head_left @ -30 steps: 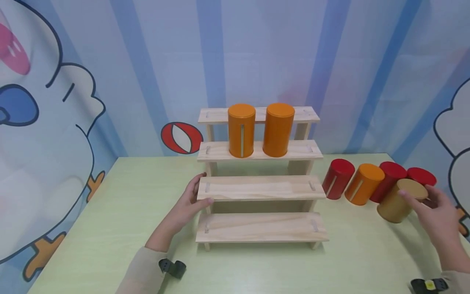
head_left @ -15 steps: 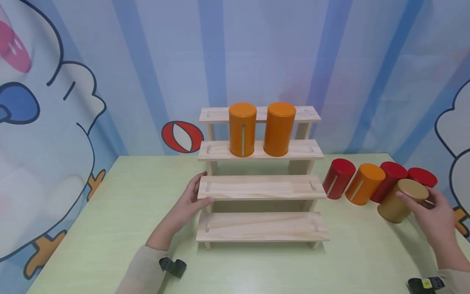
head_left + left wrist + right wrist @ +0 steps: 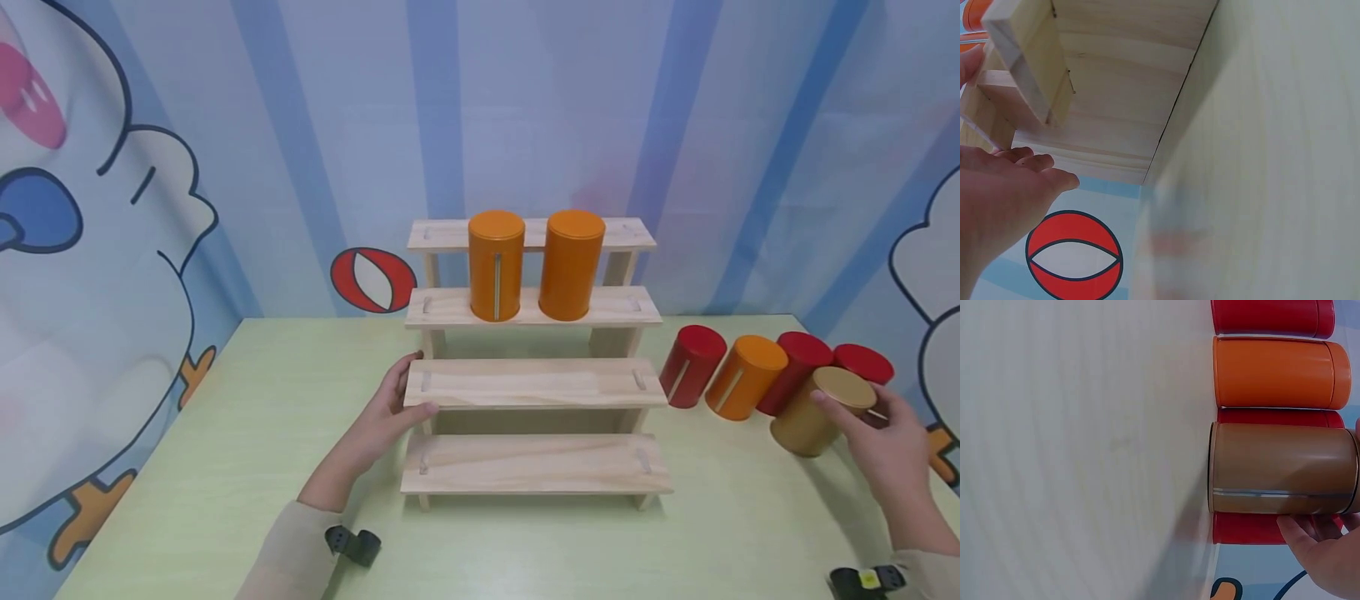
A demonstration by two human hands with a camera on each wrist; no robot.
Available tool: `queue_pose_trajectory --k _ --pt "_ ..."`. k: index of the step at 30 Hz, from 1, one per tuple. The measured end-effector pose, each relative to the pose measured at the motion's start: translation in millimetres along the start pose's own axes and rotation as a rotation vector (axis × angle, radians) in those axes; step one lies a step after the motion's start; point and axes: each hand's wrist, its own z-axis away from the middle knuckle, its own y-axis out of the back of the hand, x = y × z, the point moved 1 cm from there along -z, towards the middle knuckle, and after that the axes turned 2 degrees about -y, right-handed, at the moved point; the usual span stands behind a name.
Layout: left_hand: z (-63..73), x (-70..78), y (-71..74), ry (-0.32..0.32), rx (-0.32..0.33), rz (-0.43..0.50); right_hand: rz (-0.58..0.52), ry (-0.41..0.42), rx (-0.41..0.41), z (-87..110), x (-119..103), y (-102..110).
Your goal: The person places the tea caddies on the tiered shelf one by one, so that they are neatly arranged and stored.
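A four-step wooden display stand (image 3: 532, 383) stands mid-table in the head view. My left hand (image 3: 381, 423) holds its left end at the second step from the bottom, thumb at the front edge and fingers at the side. In the left wrist view those fingers (image 3: 1038, 164) reach along the stand's end. At the right, my right hand (image 3: 892, 442) grips a gold can (image 3: 806, 423) near its lid; it appears upright. The right wrist view shows the gold can (image 3: 1285, 459) in front of red cans, with fingers (image 3: 1300, 534) against its side.
Two orange cans, one left (image 3: 496, 271) and one right (image 3: 572, 267), stand on the stand's second step from the top. Beside the stand are a red can (image 3: 692, 367), an orange can (image 3: 746, 377) and two more red cans, partly hidden behind the gold one. A printed backdrop (image 3: 510, 100) borders the table.
Hardly anything differs. The whole head view shifts very slightly; both hands keep their holds and the gold can stays in the same place.
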Motion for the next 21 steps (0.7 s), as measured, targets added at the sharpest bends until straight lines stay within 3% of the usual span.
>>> queue_pose_trajectory --k 14,21 --pt "-0.7 -0.8 -0.4 -0.005 -0.006 0.007 0.007 -0.006 0.023 11.1 -14.4 11.3" --pt "-0.2 -0.2 -0.5 -0.011 -0.011 0.014 -0.009 0.053 0.027 24.2 -29.8 19.3"
